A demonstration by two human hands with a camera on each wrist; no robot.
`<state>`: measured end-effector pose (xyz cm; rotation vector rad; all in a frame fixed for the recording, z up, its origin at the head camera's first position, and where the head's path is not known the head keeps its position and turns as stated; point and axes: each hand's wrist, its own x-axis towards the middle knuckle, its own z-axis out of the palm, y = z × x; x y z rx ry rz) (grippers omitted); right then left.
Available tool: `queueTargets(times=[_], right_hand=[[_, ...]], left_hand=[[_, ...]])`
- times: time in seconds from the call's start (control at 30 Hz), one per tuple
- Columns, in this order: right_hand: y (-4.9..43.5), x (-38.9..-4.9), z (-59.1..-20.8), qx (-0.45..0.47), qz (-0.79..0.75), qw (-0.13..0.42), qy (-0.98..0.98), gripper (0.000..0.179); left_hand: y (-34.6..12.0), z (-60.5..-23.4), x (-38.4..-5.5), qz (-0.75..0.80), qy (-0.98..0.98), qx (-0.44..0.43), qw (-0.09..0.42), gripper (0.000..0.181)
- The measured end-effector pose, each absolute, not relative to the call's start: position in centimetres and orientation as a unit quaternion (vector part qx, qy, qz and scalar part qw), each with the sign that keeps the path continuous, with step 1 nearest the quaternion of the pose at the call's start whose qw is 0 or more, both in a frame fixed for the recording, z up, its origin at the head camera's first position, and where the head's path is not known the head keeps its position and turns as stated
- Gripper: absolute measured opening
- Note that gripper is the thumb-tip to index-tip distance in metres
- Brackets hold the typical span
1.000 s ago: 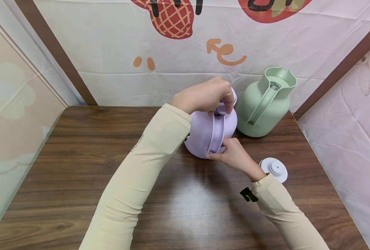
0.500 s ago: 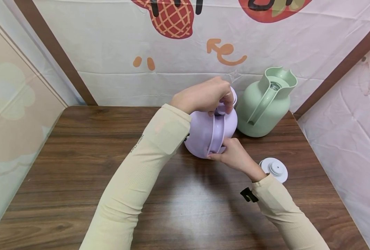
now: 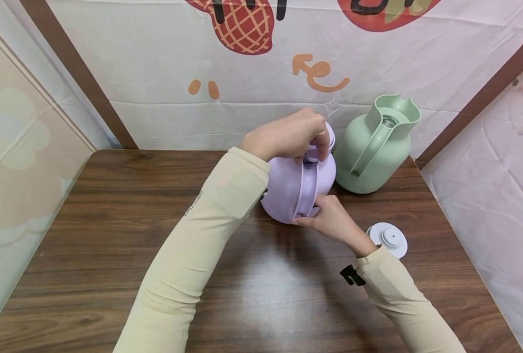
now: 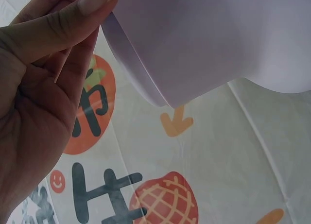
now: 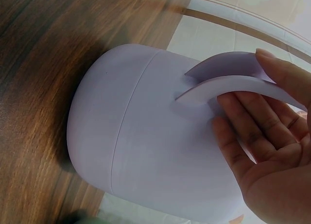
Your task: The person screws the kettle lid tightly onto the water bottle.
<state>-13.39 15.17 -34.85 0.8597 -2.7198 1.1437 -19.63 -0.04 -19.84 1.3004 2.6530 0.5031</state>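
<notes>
A lilac thermos jug [image 3: 281, 184] stands upright on the wooden table, its handle [image 5: 214, 90] facing me. My right hand [image 3: 332, 220] grips the lower part of that handle, with fingers passed through behind it and the thumb on its outer side in the right wrist view. From above, my left hand [image 3: 288, 132] pinches the lid [image 4: 133, 71] at the jug's top. In the left wrist view, thumb and fingers hold the lid's edge, and a thin seam runs between lid and jug. Much of the lid is hidden by the left hand in the head view.
Close behind the lilac jug on the right stands a green jug [image 3: 367, 157] with an open top. A white round lid [image 3: 396, 238] lies on the table [image 3: 133, 245] by the right wrist. Printed cloth [image 3: 155, 63] hangs along the back edge.
</notes>
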Motion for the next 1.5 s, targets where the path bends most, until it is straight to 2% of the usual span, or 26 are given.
queueTargets(times=[0.57, 1.13, 1.5], right_hand=[[15.15, -13.27, -34.77, 0.278, 0.370, 0.032, -0.886, 0.027], [15.13, -13.24, -34.76, 0.276, 0.371, 0.034, -0.886, 0.025], [15.15, -13.27, -34.79, 0.276, 0.371, 0.034, -0.886, 0.027]], left_hand=[[-0.21, -19.95, -19.64, 0.172, 0.878, 0.443, 0.063, 0.041], [-0.29, -19.94, -19.54, 0.183, 0.875, 0.444, 0.059, 0.037], [-0.50, -20.04, -19.52, 0.192, 0.882, 0.423, 0.075, 0.034]])
